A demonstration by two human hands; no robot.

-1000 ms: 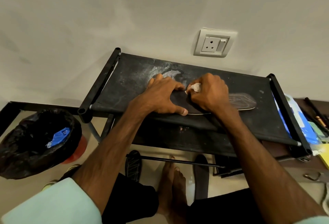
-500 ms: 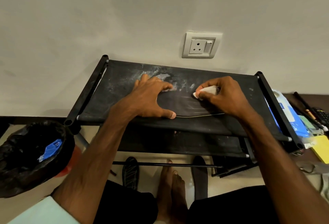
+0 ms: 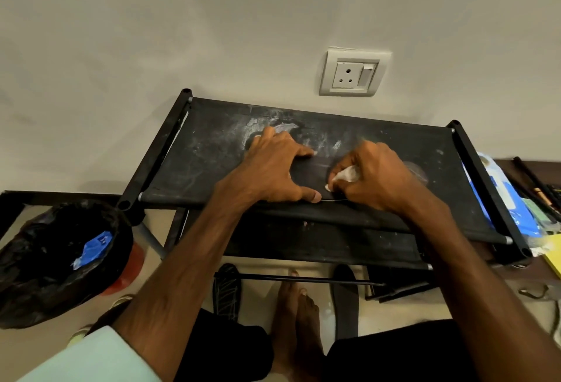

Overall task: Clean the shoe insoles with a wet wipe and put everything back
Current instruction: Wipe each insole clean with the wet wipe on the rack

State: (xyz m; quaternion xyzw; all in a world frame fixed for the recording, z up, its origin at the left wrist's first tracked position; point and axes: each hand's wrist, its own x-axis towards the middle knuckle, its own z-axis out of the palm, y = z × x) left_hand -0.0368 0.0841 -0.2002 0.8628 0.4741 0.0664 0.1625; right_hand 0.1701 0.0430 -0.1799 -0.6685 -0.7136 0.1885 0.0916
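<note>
A dark insole (image 3: 312, 175) lies flat on the top shelf of a black fabric shoe rack (image 3: 212, 151). My left hand (image 3: 276, 169) presses on the insole's left end with spread fingers. My right hand (image 3: 373, 181) grips a crumpled white wet wipe (image 3: 344, 176) and holds it against the insole's middle. Both hands cover most of the insole; its right tip (image 3: 417, 170) shows past my right hand.
A black-lined bin (image 3: 57, 263) with blue scrap stands on the floor at the left. A blue wipes pack (image 3: 504, 196) and pens lie right of the rack. Two dark insoles or slippers (image 3: 226, 290) lie on the floor beside my bare feet (image 3: 299, 315).
My right hand with the wipe slid right along the insole, then came back left toward my left hand. My left hand stayed pressed on the insole.
</note>
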